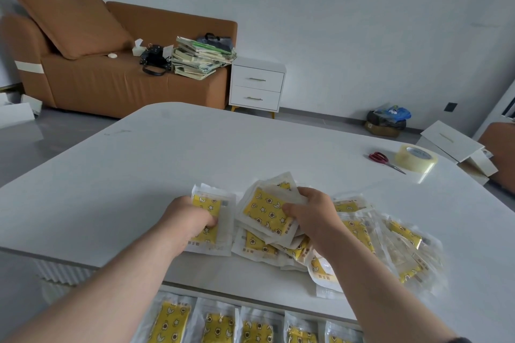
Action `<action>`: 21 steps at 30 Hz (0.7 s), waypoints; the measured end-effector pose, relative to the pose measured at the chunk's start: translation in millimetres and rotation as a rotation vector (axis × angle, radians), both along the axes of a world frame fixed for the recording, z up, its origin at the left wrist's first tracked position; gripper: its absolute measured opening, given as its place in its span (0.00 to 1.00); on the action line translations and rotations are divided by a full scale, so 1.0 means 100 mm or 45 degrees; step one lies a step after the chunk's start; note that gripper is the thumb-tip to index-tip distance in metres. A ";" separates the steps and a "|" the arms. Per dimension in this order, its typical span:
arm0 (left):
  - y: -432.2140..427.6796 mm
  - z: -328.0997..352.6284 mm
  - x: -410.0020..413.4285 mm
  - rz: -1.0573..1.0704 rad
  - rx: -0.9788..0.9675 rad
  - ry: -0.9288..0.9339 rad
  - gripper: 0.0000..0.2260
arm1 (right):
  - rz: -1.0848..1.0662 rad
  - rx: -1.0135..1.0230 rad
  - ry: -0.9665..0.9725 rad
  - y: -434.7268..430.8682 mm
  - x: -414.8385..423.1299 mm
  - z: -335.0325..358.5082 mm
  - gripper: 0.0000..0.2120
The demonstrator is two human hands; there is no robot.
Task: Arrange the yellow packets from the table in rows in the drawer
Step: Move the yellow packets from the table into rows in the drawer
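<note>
A loose pile of yellow packets (362,234) in clear wrappers lies near the front edge of the white table (195,159). My left hand (186,217) grips a small stack of packets (214,203) at the pile's left end, fingers curled over it. My right hand (315,211) pinches a tilted bundle of packets (264,211) lifted off the pile, thumb on its yellow face. Below the table edge, a row of several packets (220,326) stands side by side in the drawer, whose walls are out of sight.
Red-handled scissors (383,160) and a roll of clear tape (416,157) lie at the table's right. Behind stand a brown sofa (97,78) with a stack of books, a white two-drawer nightstand (257,86), and white boxes (454,142) on the floor at right.
</note>
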State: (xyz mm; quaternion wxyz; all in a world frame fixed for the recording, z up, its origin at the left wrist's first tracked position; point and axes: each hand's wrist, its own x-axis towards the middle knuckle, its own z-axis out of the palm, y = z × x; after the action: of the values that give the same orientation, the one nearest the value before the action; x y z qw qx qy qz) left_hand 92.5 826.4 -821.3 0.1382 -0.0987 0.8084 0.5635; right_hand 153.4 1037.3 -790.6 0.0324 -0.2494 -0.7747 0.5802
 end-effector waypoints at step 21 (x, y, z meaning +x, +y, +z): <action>-0.29 0.32 0.35 -0.219 -0.069 0.157 0.08 | -0.042 -0.289 0.217 0.32 0.43 0.10 0.15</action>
State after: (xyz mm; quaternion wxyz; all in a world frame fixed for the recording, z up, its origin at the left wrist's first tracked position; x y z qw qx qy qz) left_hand 127.8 797.3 -789.1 0.1331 0.0021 0.8359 0.5324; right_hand 196.3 1068.9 -780.2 0.0792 -0.2138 -0.6943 0.6826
